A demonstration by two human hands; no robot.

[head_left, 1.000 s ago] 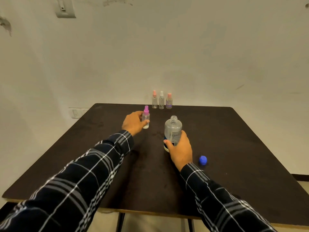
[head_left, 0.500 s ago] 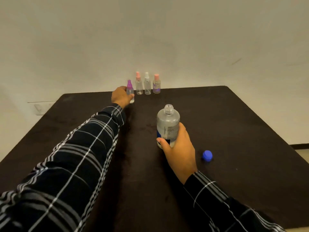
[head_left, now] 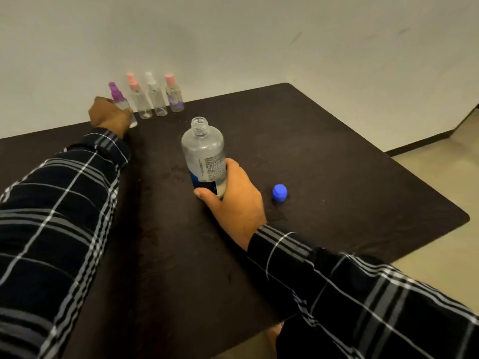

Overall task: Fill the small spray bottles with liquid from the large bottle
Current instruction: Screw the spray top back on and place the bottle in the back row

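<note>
My left hand (head_left: 108,117) is stretched to the table's far edge, closed around a small clear spray bottle with a purple top (head_left: 117,95), just left of a row of three more. Those are a pink-topped bottle (head_left: 138,97), a white-topped bottle (head_left: 155,95) and a pink-topped one with purple print (head_left: 174,95). My right hand (head_left: 233,200) grips the lower part of the large clear bottle (head_left: 203,151), which stands upright and uncapped mid-table. Its blue cap (head_left: 280,193) lies to the right of my hand.
Everything sits on a dark brown table (head_left: 337,156) pushed against a pale wall (head_left: 233,35). The table's right corner and front edge drop to a beige floor (head_left: 440,177). Wet-looking marks show on the tabletop around the large bottle.
My left hand carried the purple-topped bottle away from me to the far edge, beside the row of three. My right hand has stayed on the large bottle. The view has tilted down and closer.
</note>
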